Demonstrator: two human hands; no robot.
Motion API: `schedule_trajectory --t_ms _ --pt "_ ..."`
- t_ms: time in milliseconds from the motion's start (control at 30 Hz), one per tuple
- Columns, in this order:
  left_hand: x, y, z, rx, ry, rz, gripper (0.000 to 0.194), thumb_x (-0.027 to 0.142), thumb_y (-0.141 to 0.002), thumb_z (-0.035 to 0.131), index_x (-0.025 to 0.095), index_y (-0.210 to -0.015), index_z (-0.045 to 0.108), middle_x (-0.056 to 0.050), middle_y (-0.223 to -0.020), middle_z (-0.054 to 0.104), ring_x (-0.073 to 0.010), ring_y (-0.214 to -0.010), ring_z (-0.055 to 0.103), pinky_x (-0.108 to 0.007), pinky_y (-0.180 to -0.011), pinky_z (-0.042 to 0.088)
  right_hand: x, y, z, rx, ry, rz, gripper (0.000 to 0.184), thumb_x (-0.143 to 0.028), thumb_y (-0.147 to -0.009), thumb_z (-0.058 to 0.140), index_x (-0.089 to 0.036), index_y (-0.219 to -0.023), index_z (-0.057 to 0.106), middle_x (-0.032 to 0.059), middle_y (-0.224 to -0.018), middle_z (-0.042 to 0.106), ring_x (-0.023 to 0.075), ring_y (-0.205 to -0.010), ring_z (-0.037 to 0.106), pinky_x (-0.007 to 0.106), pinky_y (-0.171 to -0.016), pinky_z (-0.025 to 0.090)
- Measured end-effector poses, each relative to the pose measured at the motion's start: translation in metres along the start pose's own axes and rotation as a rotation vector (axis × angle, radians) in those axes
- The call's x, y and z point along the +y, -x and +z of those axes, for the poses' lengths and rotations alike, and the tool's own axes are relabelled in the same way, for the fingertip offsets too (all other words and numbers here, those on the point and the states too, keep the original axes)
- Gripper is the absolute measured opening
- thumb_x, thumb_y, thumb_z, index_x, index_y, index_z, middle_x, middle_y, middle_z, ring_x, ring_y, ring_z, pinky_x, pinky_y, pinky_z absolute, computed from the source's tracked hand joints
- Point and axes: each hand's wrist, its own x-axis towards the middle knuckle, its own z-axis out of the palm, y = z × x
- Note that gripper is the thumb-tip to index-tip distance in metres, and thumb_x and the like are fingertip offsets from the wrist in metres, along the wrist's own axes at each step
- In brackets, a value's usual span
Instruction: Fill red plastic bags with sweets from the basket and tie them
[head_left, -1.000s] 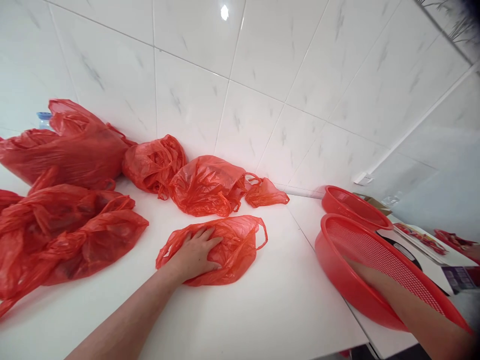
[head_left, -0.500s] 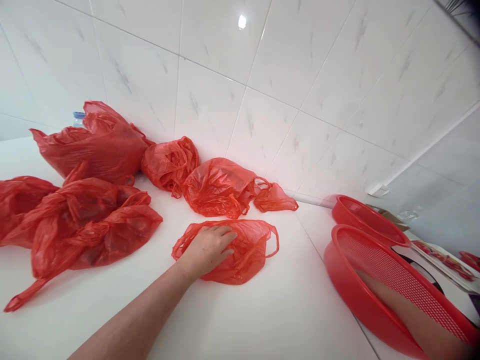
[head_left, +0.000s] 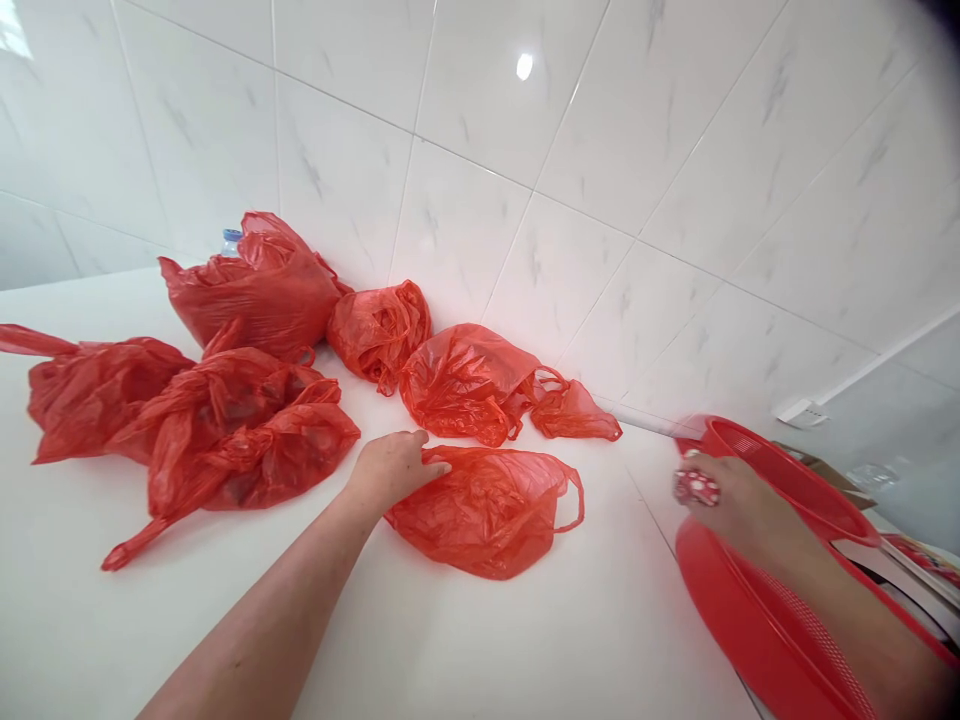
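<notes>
A thin red plastic bag [head_left: 487, 515] lies on the white table in front of me, its loop handle to the right. My left hand [head_left: 391, 468] is at the bag's left end, with the thumb over the edge and the other fingers bent around it, partly hidden. Above the near red basket, my right hand [head_left: 724, 492] is closed around a small red item with white spots [head_left: 697, 486]. Motion blurs that item and I cannot make out its kind. The near red mesh basket [head_left: 720, 600] is partly covered by my right forearm.
Knotted red bags [head_left: 247, 430] with things inside lie on the left. More red bags [head_left: 469, 385] line the tiled wall, with a blue-capped bottle [head_left: 231, 240] behind. A second red basket [head_left: 795, 480] stands back right, near a wall socket [head_left: 802, 412].
My right hand has come up out of the near basket, holding the spotted item. My left hand has moved from the top of the bag to its left edge. The view has shifted.
</notes>
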Motion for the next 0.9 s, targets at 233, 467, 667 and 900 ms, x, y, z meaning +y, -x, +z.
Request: schedule_trajectory --t_ms 233,467,667,900 --pt "0.001 -0.001 0.007 0.026 -0.025 0.025 0.027 0.037 -0.084 0.044 0.023 -0.101 0.060 -0.007 -0.094 0.068 -0.0222 -0.084 0.063 -0.030 -0.068 0.042 -0.164 0.012 0.046 -0.379 -0.191 -0.443 0.027 -0.014 -0.073 0.052 -0.028 -0.094 0.057 0.0011 -0.092 0.050 0.0139 -0.075 0.053 0.024 -0.063 0.039" --pt "0.002 0.000 0.002 0.065 -0.032 -0.002 0.027 0.038 -0.087 0.041 0.021 -0.095 0.060 -0.008 -0.089 0.068 -0.0218 -0.081 0.064 -0.030 -0.068 0.043 -0.215 0.007 0.088 -0.531 -0.191 -0.469 0.038 -0.023 -0.065 0.066 -0.026 -0.102 0.056 0.0020 -0.098 0.056 0.0164 -0.079 0.054 0.023 -0.058 0.033" --pt "-0.002 -0.002 0.003 0.061 -0.008 -0.008 0.024 0.036 -0.087 0.043 0.021 -0.093 0.060 -0.008 -0.090 0.068 -0.0215 -0.081 0.064 -0.029 -0.068 0.043 -0.196 0.003 0.057 -0.303 -0.231 -0.288 0.027 -0.039 -0.078 0.055 -0.030 -0.103 0.059 -0.0008 -0.098 0.064 0.0176 -0.085 0.059 0.028 -0.069 0.040" --pt "-0.004 -0.002 0.007 0.041 0.028 -0.030 0.024 0.032 -0.086 0.044 0.022 -0.099 0.061 -0.009 -0.094 0.068 -0.0219 -0.086 0.063 -0.030 -0.072 0.043 -0.064 0.000 -0.004 -0.046 0.006 0.219 0.030 -0.049 -0.085 0.045 -0.026 -0.077 0.062 0.0064 -0.078 0.064 0.0198 -0.066 0.058 0.030 -0.051 0.041"
